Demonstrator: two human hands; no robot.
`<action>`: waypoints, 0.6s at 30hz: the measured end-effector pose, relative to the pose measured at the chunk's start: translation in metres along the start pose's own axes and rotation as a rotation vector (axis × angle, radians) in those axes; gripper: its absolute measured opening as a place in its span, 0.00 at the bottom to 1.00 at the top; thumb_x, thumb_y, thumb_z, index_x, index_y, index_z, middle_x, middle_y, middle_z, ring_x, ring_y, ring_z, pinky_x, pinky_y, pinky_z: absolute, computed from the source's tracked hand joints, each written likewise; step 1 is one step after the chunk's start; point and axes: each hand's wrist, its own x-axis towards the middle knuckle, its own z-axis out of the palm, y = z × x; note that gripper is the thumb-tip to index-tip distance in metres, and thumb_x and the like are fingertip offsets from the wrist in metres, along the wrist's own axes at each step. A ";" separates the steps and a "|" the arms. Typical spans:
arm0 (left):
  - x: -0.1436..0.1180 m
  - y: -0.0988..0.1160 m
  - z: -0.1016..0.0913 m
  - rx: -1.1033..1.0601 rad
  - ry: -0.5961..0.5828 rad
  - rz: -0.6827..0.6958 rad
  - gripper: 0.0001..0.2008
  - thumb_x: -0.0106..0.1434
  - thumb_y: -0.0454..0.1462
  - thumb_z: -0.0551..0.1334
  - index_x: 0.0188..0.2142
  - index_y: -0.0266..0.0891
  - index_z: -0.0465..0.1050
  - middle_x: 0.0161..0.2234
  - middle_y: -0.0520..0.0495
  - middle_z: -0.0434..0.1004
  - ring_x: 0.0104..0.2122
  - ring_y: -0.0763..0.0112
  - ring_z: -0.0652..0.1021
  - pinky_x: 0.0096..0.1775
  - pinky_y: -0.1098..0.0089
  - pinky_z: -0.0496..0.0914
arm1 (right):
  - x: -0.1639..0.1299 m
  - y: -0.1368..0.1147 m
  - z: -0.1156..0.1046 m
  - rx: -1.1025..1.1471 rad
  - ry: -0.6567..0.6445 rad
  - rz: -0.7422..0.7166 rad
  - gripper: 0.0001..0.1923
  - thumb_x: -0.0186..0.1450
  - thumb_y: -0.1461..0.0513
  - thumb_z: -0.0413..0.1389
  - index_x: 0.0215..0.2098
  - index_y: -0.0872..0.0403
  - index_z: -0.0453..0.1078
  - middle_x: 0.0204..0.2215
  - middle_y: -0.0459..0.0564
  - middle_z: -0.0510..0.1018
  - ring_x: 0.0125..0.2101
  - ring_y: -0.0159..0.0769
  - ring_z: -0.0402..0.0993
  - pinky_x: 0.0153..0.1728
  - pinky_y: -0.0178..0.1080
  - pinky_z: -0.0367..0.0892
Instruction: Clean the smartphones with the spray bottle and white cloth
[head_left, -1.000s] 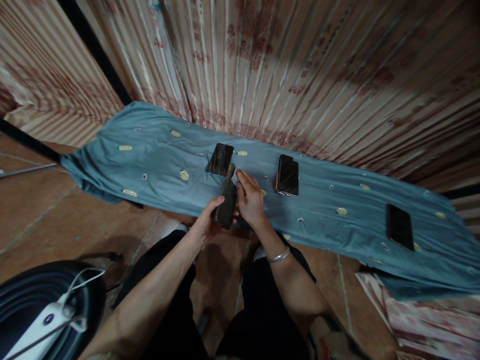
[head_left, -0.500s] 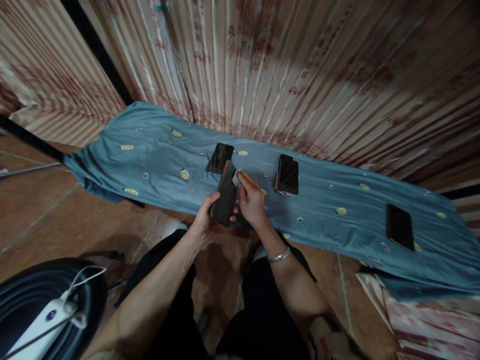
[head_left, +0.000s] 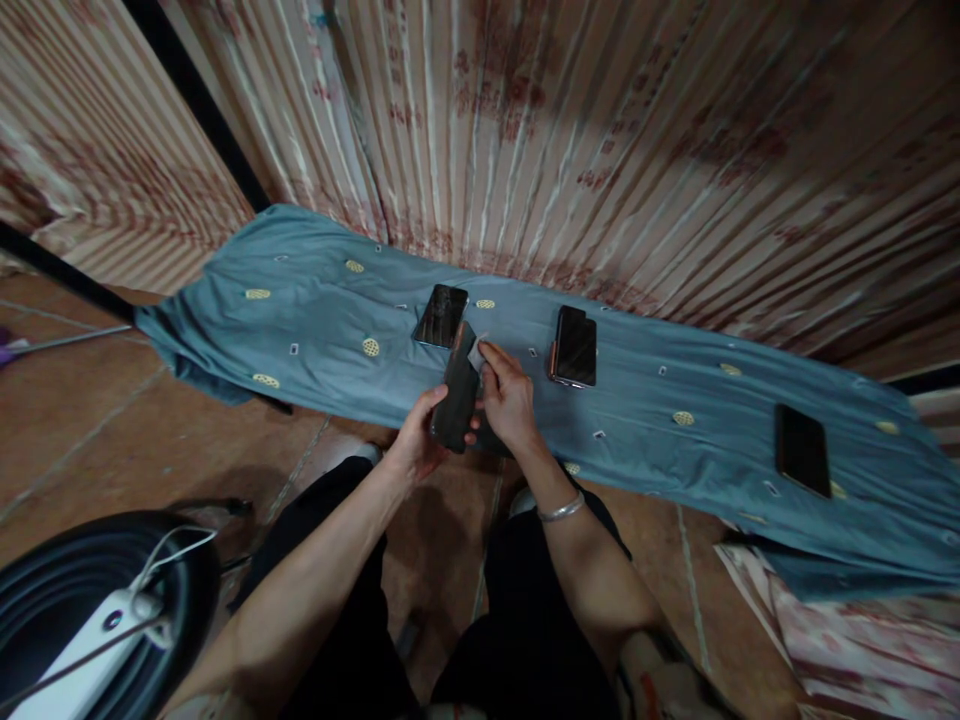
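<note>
Phone (head_left: 453, 408) front and centre, held up over the near edge of the bench's blue-green cloth (head_left: 645, 440) — a long dark slab, greenish grey, tilted with its far end leaning to the right, a reddish-brown strip showing near the top. Which face is turned up, I cannot tell. Left hand (head_left: 420, 438) has it firmly gripped low down, thumb along the left side, fingertips curling round the right. And here's the right hand (head_left: 511, 395), closed in a pinch on a pale scrap (head_left: 475, 355), soft-looking and crumpled, right at the phone's upper right edge; a silver bracelet (head_left: 562, 507) circles that wrist. Just beyond the held phone, a glossy black handset (head_left: 441, 316) lies on the cloth, catching streaks of light. Over to the right sits a black device (head_left: 576, 348) with a coppery edge, and well apart, further right, another dark handset (head_left: 802, 450) lies flat. Yellow motifs dot the fabric all along. Behind it all, a striped, flowered curtain (head_left: 480, 150). Down at the lower left — a black coil (head_left: 45, 565) on the tiled floor (head_left: 97, 440), with a white strip (head_left: 82, 650) and its cord lying across it.
</note>
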 end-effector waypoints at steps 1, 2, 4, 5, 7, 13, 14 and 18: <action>0.000 -0.002 0.001 0.004 -0.014 -0.009 0.17 0.55 0.45 0.64 0.38 0.33 0.76 0.31 0.41 0.81 0.26 0.66 0.78 0.23 0.71 0.69 | 0.001 0.000 -0.002 -0.004 0.006 -0.002 0.22 0.70 0.64 0.45 0.58 0.53 0.71 0.57 0.53 0.76 0.58 0.40 0.71 0.62 0.48 0.65; -0.001 -0.003 0.001 0.008 -0.022 -0.017 0.17 0.55 0.45 0.64 0.39 0.33 0.76 0.31 0.40 0.81 0.27 0.64 0.78 0.23 0.71 0.69 | 0.001 -0.001 -0.003 -0.009 0.003 -0.009 0.22 0.70 0.64 0.45 0.58 0.53 0.70 0.57 0.53 0.76 0.58 0.40 0.70 0.62 0.48 0.65; -0.001 -0.004 0.003 0.013 -0.014 -0.033 0.17 0.55 0.45 0.64 0.38 0.33 0.76 0.30 0.40 0.81 0.29 0.63 0.79 0.23 0.70 0.69 | 0.001 -0.004 -0.006 -0.021 -0.019 -0.035 0.23 0.70 0.64 0.44 0.61 0.51 0.68 0.59 0.52 0.74 0.60 0.40 0.69 0.63 0.49 0.63; -0.001 -0.004 0.004 0.011 0.004 -0.042 0.16 0.55 0.44 0.64 0.37 0.33 0.76 0.30 0.40 0.80 0.28 0.62 0.79 0.23 0.70 0.69 | 0.000 -0.006 -0.007 -0.027 -0.034 -0.051 0.24 0.70 0.64 0.44 0.62 0.51 0.67 0.61 0.51 0.73 0.61 0.40 0.67 0.64 0.49 0.62; -0.001 -0.001 0.005 0.000 0.061 -0.060 0.14 0.57 0.44 0.63 0.34 0.33 0.76 0.27 0.42 0.79 0.26 0.64 0.78 0.22 0.69 0.70 | -0.002 -0.011 -0.007 -0.039 -0.056 -0.084 0.25 0.70 0.65 0.43 0.63 0.49 0.65 0.62 0.50 0.71 0.62 0.39 0.66 0.65 0.49 0.61; -0.002 0.004 0.008 -0.038 0.207 -0.067 0.11 0.61 0.40 0.60 0.29 0.35 0.74 0.21 0.48 0.76 0.19 0.70 0.75 0.19 0.70 0.70 | -0.007 -0.022 -0.004 -0.051 -0.084 -0.181 0.26 0.69 0.67 0.42 0.62 0.54 0.66 0.61 0.55 0.72 0.61 0.39 0.66 0.64 0.47 0.63; -0.002 0.004 0.009 -0.028 0.211 -0.064 0.10 0.61 0.40 0.61 0.29 0.35 0.74 0.21 0.48 0.76 0.18 0.70 0.75 0.19 0.71 0.70 | -0.007 -0.022 -0.004 -0.054 -0.083 -0.181 0.26 0.69 0.67 0.42 0.62 0.55 0.66 0.61 0.55 0.71 0.62 0.40 0.66 0.64 0.47 0.62; -0.003 0.001 0.010 0.042 0.224 -0.067 0.09 0.60 0.39 0.63 0.28 0.34 0.74 0.21 0.49 0.76 0.18 0.71 0.75 0.19 0.71 0.71 | -0.006 -0.019 -0.007 -0.072 -0.096 -0.167 0.27 0.69 0.67 0.42 0.64 0.52 0.64 0.62 0.54 0.69 0.63 0.41 0.64 0.65 0.49 0.61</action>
